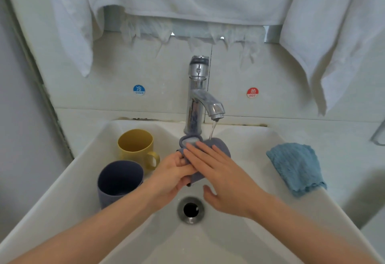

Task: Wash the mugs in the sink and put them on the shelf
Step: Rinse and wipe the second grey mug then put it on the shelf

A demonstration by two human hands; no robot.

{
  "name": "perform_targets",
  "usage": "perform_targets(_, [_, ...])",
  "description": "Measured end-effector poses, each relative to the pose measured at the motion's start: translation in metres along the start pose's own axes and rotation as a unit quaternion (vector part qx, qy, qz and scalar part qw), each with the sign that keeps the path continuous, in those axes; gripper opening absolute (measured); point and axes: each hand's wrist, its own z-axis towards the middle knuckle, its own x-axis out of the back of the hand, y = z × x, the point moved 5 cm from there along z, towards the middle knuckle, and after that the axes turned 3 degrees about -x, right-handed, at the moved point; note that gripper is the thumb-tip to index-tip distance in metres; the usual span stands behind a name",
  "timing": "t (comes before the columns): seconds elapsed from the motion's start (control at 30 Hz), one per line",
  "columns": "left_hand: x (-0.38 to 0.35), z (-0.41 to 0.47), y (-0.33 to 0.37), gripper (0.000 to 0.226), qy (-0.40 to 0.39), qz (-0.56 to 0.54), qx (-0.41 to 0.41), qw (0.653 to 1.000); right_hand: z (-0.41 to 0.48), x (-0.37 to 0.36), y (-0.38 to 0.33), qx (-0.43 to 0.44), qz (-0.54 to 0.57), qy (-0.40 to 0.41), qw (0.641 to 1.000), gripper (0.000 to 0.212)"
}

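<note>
While tap runs, left hand grips grey mug centre frame, right hand rubs it flat-fingered; yellow mug, dark mug likely unwashed.

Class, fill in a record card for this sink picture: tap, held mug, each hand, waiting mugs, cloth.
tap: chrome tap running onto the held mug
held: grey handled mug, on its side
left: left hand grips the mug
right: right hand flat on it, fingers straight
waiting: yellow handled mug and dark blue-grey mug, upright, left in the white sink
cloth: blue textured cloth on the sink's right rim
</note>
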Motion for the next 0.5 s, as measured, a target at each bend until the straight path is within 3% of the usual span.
perform_targets(0.1, [0.003,0.001,0.0,0.039,0.025,-0.035,0.011,0.999,-0.004,0.017,0.031,-0.08,0.003,0.035,0.996,0.076])
perform_targets(0.2, [0.002,0.0,0.0,0.038,0.036,-0.044,0.018,0.998,-0.014,0.021,0.05,-0.143,-0.016,0.012,0.99,0.081])
perform_targets(0.5, [-0.003,-0.003,0.01,0.028,0.017,-0.096,0.019,0.995,-0.006,0.022,-0.001,-0.022,-0.021,0.022,0.999,0.081])
